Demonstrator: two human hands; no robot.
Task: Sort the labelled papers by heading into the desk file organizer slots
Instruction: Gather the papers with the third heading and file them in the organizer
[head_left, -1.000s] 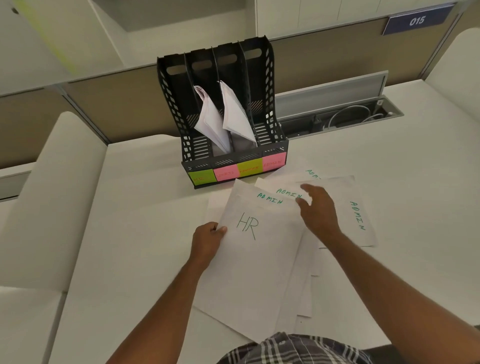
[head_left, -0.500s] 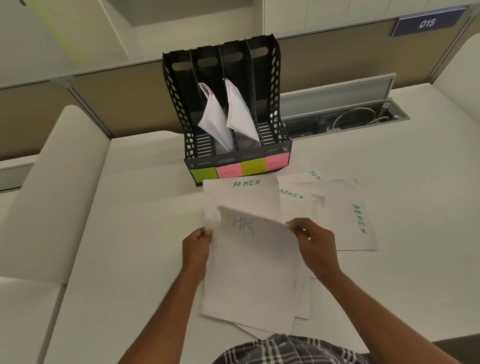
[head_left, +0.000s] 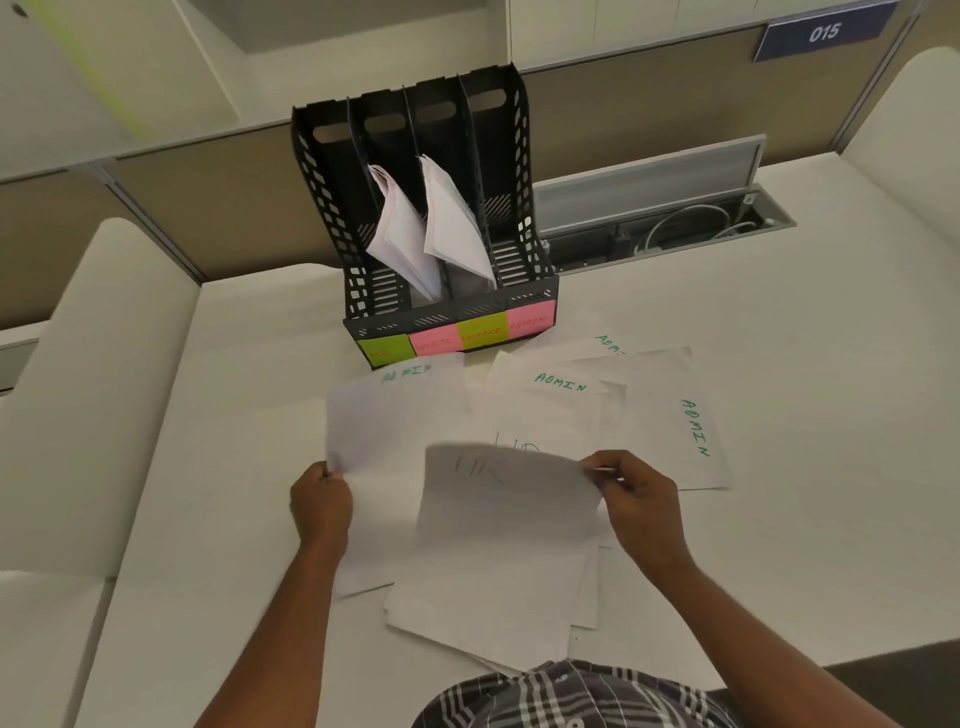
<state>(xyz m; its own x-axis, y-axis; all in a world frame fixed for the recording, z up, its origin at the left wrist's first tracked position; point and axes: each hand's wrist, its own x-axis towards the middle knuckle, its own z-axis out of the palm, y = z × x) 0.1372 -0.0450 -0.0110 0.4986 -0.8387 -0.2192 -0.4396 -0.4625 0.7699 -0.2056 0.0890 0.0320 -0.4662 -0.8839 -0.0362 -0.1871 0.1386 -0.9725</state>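
Observation:
A black desk file organizer (head_left: 530, 280) with several slots stands at the back of the desk, with green and pink sticky labels on its front. Folded papers lean in its two middle slots (head_left: 431, 228). My left hand (head_left: 319, 501) pinches the left edge of a sheet headed ADMIN (head_left: 389, 415), lifted off the desk. My right hand (head_left: 631, 499) pinches the top right corner of a blurred sheet headed HR (head_left: 498, 509), raised over the loose pile (head_left: 483, 613). Another HR heading shows just behind it.
More ADMIN sheets (head_left: 675, 426) lie fanned out on the white desk (head_left: 805, 467) to the right of the organizer. An open cable tray (head_left: 670, 228) with wires runs along the back right. A brown partition stands behind.
My left hand has drawn the ADMIN sheet up and left, away from the pile. My right hand has lifted the HR sheet by its top right corner.

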